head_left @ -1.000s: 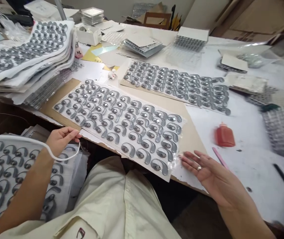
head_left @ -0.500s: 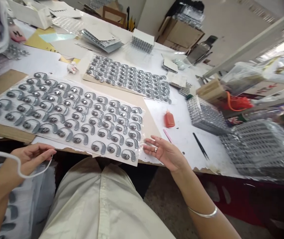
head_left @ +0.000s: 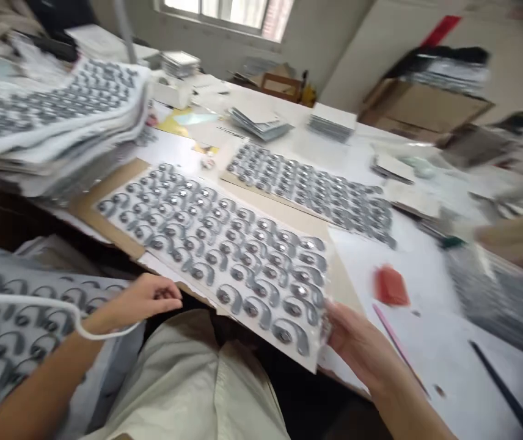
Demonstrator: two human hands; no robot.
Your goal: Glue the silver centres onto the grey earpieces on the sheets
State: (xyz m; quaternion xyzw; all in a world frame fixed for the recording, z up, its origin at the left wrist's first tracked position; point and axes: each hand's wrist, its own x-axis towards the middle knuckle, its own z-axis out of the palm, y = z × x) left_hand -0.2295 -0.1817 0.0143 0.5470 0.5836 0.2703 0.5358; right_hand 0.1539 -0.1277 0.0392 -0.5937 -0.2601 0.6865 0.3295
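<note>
White sheet (head_left: 215,269) touches right hand (head_left: 357,348), left hand (head_left: 149,299) just beside its near edge.

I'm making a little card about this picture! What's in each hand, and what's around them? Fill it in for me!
Left hand: empty, beside the sheet's near edge
Cord: white cord looping by the left wrist
Right hand: touching the corner of the plastic-covered sheet of grey hook-shaped pieces
Under the sheet: brown cardboard
Nearby: red bottle, black tool
</note>
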